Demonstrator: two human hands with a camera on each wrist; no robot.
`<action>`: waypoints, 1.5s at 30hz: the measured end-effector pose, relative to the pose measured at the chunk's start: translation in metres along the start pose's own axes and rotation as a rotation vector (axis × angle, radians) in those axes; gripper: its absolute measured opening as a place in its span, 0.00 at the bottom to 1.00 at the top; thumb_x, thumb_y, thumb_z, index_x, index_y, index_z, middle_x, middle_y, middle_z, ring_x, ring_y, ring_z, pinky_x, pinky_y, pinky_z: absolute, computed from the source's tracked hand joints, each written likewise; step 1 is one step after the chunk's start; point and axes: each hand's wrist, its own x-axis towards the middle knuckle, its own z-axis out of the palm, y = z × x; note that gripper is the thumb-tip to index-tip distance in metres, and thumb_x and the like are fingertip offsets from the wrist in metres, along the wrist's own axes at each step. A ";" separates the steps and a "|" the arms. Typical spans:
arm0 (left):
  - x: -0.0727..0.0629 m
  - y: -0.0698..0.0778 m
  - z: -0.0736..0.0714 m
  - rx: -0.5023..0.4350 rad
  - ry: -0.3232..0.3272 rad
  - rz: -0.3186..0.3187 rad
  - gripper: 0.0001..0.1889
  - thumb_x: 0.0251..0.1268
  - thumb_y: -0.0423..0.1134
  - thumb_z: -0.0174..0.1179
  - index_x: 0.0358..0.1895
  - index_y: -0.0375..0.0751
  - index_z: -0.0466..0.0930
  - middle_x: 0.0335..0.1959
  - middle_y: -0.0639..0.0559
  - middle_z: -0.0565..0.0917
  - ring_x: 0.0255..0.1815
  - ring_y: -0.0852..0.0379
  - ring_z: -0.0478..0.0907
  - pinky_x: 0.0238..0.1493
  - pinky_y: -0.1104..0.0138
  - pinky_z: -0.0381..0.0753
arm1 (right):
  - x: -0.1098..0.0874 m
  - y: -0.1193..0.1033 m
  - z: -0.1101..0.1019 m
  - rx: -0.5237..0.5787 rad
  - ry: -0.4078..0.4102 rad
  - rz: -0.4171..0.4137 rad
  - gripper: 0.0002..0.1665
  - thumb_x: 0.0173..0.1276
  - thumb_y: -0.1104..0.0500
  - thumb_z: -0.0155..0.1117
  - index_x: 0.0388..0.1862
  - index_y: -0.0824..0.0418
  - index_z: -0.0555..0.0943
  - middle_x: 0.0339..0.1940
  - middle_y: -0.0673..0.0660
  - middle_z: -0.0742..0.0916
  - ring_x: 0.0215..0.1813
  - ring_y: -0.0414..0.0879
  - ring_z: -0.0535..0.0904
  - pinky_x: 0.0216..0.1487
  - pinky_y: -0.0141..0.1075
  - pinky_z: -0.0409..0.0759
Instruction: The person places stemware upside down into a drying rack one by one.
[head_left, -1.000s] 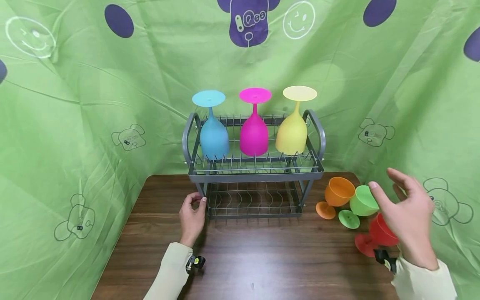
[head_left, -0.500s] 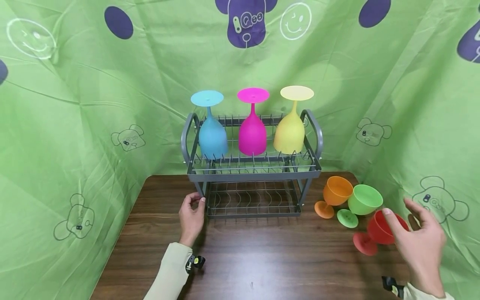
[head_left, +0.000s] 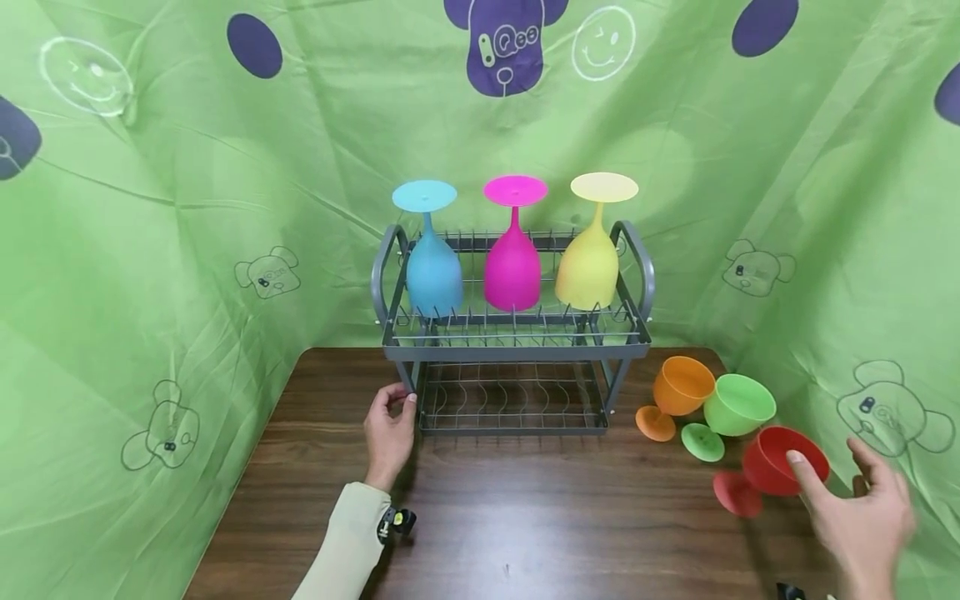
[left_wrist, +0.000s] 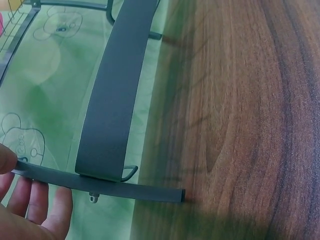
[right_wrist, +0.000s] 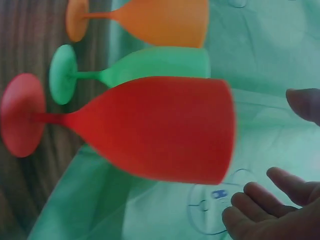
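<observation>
A dark grey two-tier dish rack (head_left: 517, 353) stands at the back of the table. My left hand (head_left: 392, 433) holds its left front leg, thumb on one side of the bar and fingers on the other in the left wrist view. Over to the right, a red plastic goblet (head_left: 767, 468) stands upright on its foot. My right hand (head_left: 862, 510) hovers by its rim with thumb and fingers spread; in the right wrist view a gap separates the fingertips (right_wrist: 235, 215) from the goblet. Behind the red one stand a green goblet (head_left: 738, 407) and an orange goblet (head_left: 681, 390).
On the rack's upper tier, a blue goblet (head_left: 433, 279), a magenta goblet (head_left: 513, 273) and a yellow goblet (head_left: 587, 271) sit upside down. A wire lower tier lies beneath. Green printed cloth (head_left: 150, 317) walls off the back and both sides of the wooden table (head_left: 502, 517).
My right hand has come down from over the green and red goblets to the red goblet's rim. The left hand keeps its hold on the rack leg.
</observation>
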 end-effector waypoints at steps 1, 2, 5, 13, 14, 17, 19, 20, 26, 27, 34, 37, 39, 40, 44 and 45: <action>0.000 0.000 0.000 -0.005 -0.002 0.001 0.10 0.76 0.36 0.65 0.55 0.40 0.82 0.50 0.44 0.86 0.53 0.54 0.83 0.42 0.78 0.83 | 0.000 0.004 0.000 -0.010 -0.010 0.010 0.47 0.61 0.47 0.82 0.79 0.40 0.72 0.64 0.27 0.71 0.64 0.26 0.69 0.70 0.14 0.66; 0.000 -0.001 0.000 -0.010 -0.003 0.001 0.10 0.76 0.36 0.65 0.55 0.40 0.82 0.50 0.44 0.86 0.53 0.54 0.83 0.42 0.78 0.83 | 0.000 0.007 0.001 -0.013 -0.017 0.017 0.49 0.61 0.46 0.82 0.80 0.41 0.71 0.65 0.28 0.71 0.66 0.27 0.70 0.70 0.14 0.65; 0.001 0.000 -0.001 -0.018 -0.008 0.006 0.10 0.76 0.37 0.65 0.55 0.40 0.82 0.50 0.43 0.86 0.53 0.52 0.83 0.42 0.78 0.83 | 0.001 0.016 0.005 -0.022 -0.041 0.037 0.52 0.61 0.46 0.82 0.82 0.41 0.68 0.68 0.29 0.69 0.74 0.33 0.69 0.67 0.10 0.64; 0.001 -0.002 -0.001 -0.022 -0.009 0.006 0.10 0.76 0.36 0.65 0.54 0.40 0.82 0.50 0.43 0.86 0.53 0.52 0.84 0.42 0.77 0.84 | -0.002 0.025 0.021 0.053 -0.090 0.055 0.56 0.65 0.53 0.79 0.86 0.45 0.58 0.84 0.46 0.65 0.82 0.40 0.64 0.71 0.14 0.64; 0.001 -0.002 0.000 -0.021 -0.011 0.003 0.10 0.76 0.36 0.65 0.54 0.40 0.82 0.50 0.43 0.86 0.53 0.51 0.84 0.42 0.77 0.84 | -0.002 0.026 0.023 0.052 -0.088 0.052 0.57 0.65 0.53 0.79 0.87 0.46 0.57 0.84 0.48 0.65 0.83 0.41 0.64 0.72 0.15 0.64; 0.001 -0.002 0.000 -0.020 -0.013 -0.004 0.10 0.76 0.36 0.65 0.55 0.41 0.82 0.50 0.43 0.86 0.54 0.50 0.84 0.42 0.77 0.84 | -0.002 0.031 0.027 0.065 -0.086 0.066 0.59 0.65 0.54 0.79 0.87 0.46 0.54 0.85 0.50 0.64 0.83 0.41 0.62 0.73 0.17 0.64; 0.000 -0.002 0.001 -0.019 -0.012 -0.007 0.10 0.76 0.36 0.65 0.55 0.41 0.82 0.50 0.43 0.86 0.54 0.49 0.84 0.42 0.77 0.84 | -0.002 0.034 0.029 0.088 -0.088 0.084 0.60 0.65 0.55 0.80 0.87 0.45 0.53 0.85 0.51 0.64 0.83 0.40 0.62 0.73 0.18 0.64; 0.000 -0.001 0.001 -0.019 -0.013 -0.009 0.10 0.76 0.36 0.65 0.55 0.41 0.82 0.50 0.43 0.86 0.54 0.49 0.84 0.42 0.77 0.84 | -0.002 0.036 0.030 0.104 -0.090 0.094 0.60 0.65 0.56 0.80 0.87 0.45 0.53 0.85 0.50 0.65 0.82 0.40 0.63 0.73 0.18 0.65; 0.000 0.000 0.002 -0.017 -0.015 -0.006 0.10 0.77 0.37 0.64 0.55 0.40 0.81 0.51 0.44 0.85 0.55 0.48 0.84 0.43 0.78 0.83 | -0.001 0.044 0.036 0.226 -0.065 0.139 0.59 0.60 0.61 0.83 0.84 0.45 0.61 0.72 0.40 0.72 0.76 0.38 0.68 0.67 0.15 0.71; 0.000 0.000 0.002 -0.018 -0.012 -0.004 0.10 0.77 0.37 0.64 0.55 0.40 0.81 0.51 0.44 0.85 0.55 0.48 0.84 0.43 0.78 0.83 | -0.001 0.045 0.037 0.241 -0.060 0.141 0.58 0.59 0.61 0.84 0.83 0.44 0.62 0.70 0.39 0.73 0.75 0.37 0.68 0.66 0.15 0.71; 0.000 -0.002 0.001 -0.027 -0.008 0.011 0.10 0.77 0.37 0.64 0.55 0.40 0.81 0.51 0.44 0.85 0.55 0.48 0.84 0.43 0.78 0.83 | -0.002 0.045 0.038 0.257 -0.050 0.151 0.56 0.58 0.61 0.85 0.81 0.44 0.66 0.66 0.37 0.74 0.74 0.36 0.68 0.63 0.13 0.72; 0.000 -0.003 0.001 -0.035 -0.007 0.012 0.10 0.77 0.37 0.64 0.55 0.40 0.81 0.51 0.43 0.85 0.54 0.48 0.84 0.42 0.78 0.84 | -0.001 0.045 0.038 0.221 -0.055 0.148 0.56 0.59 0.59 0.84 0.82 0.43 0.65 0.68 0.37 0.74 0.75 0.36 0.68 0.64 0.14 0.72; 0.000 -0.003 0.001 -0.039 -0.004 0.009 0.10 0.76 0.36 0.65 0.55 0.40 0.82 0.50 0.44 0.86 0.53 0.50 0.84 0.42 0.78 0.84 | 0.000 0.045 0.037 0.222 -0.060 0.150 0.56 0.59 0.59 0.84 0.82 0.43 0.64 0.69 0.38 0.74 0.75 0.36 0.68 0.64 0.14 0.72; 0.000 -0.003 0.001 -0.041 -0.002 0.006 0.10 0.76 0.36 0.65 0.55 0.40 0.82 0.50 0.44 0.86 0.53 0.50 0.84 0.42 0.78 0.84 | 0.000 0.045 0.037 0.225 -0.062 0.153 0.56 0.59 0.60 0.84 0.82 0.43 0.64 0.69 0.37 0.73 0.76 0.36 0.68 0.64 0.14 0.72; 0.000 -0.003 0.001 -0.035 0.000 0.008 0.10 0.76 0.36 0.65 0.55 0.40 0.82 0.50 0.44 0.86 0.52 0.51 0.84 0.41 0.78 0.84 | 0.000 0.043 0.035 0.263 -0.069 0.174 0.57 0.58 0.61 0.85 0.82 0.44 0.64 0.68 0.37 0.73 0.77 0.37 0.68 0.65 0.15 0.72; 0.001 -0.002 0.001 -0.033 0.001 0.012 0.10 0.75 0.36 0.66 0.54 0.39 0.82 0.50 0.43 0.86 0.52 0.50 0.84 0.41 0.78 0.84 | -0.001 0.042 0.035 0.253 -0.072 0.175 0.57 0.58 0.61 0.85 0.82 0.44 0.64 0.68 0.36 0.73 0.77 0.37 0.68 0.65 0.15 0.72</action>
